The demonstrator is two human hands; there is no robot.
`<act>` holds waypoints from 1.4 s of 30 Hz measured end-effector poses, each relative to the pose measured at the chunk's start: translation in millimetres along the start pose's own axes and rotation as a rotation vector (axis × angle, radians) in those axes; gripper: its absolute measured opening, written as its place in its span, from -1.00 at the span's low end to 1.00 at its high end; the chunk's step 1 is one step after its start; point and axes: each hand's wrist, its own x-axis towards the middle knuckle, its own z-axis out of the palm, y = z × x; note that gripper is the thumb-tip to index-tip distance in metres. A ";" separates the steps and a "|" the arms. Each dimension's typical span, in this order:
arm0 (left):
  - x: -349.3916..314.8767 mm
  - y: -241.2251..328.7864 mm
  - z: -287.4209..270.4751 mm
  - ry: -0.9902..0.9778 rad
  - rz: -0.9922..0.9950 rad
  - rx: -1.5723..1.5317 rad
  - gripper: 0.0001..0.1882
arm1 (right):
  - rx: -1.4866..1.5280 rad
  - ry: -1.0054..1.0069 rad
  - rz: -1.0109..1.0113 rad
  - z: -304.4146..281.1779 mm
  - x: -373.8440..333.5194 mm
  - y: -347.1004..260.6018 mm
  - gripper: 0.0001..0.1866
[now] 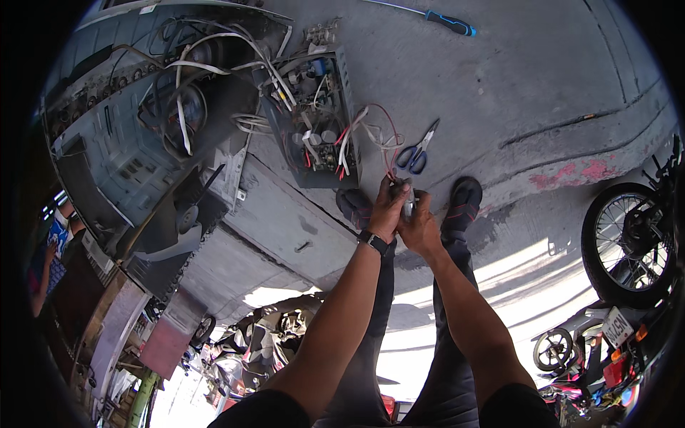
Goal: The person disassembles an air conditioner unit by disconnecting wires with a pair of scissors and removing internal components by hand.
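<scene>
My left hand (386,211), with a dark watch at its wrist, is closed at the end of thin red wires (392,135). My right hand (422,227) meets it, its fingers closed round a small silvery-grey cylindrical part (409,205). The fingers cover most of that part, so its exact kind does not show. The wires run back to an open metal box (314,175) full of circuit parts and cables, on the ground ahead and to the left. Scissors (416,153) with dark blue handles lie just beyond my hands.
A screwdriver (451,23) with a blue and black handle lies at the far edge. Opened grey appliance panels (121,164) and loose white cables (187,64) fill the left. A motorcycle wheel (628,242) stands at the right, beside a raised concrete edge (564,170). Another person (56,250) is at far left.
</scene>
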 end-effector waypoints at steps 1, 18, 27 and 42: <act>4.9 -0.5 -5.0 0.009 -0.046 0.013 -0.49 | -0.013 -0.032 -0.032 2.6 -2.9 1.0 -0.33; -2.0 -29.2 -58.6 0.192 -0.011 0.390 -0.47 | -0.101 0.544 0.313 54.8 134.2 23.5 -0.50; -31.2 -39.8 -50.7 0.223 0.082 0.459 -0.47 | -0.027 0.097 -0.062 -28.1 82.6 75.6 -0.39; -45.1 -45.6 -55.9 0.405 0.285 0.651 -0.47 | 0.096 -0.800 0.506 -54.3 38.4 -0.3 -0.26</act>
